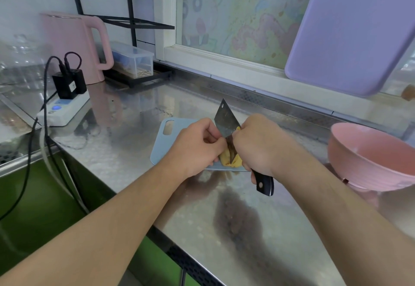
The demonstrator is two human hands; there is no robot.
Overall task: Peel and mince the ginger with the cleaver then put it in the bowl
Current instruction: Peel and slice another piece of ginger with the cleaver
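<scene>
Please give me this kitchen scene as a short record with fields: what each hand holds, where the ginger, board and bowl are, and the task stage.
left hand: pinches the ginger
right hand: grips the cleaver, blade pointing up and away
ginger: between both hands, above the board's near edge
board: pale blue, flat on the steel counter
bowl: pink, on the counter to the right
stage: peeling; nothing minced yet

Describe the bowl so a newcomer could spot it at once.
Start at the steel counter and follow it to its right end, past the grey-blue cutting board. The bowl stands there: round, deep, pink, and the only open dish on the counter.
</scene>
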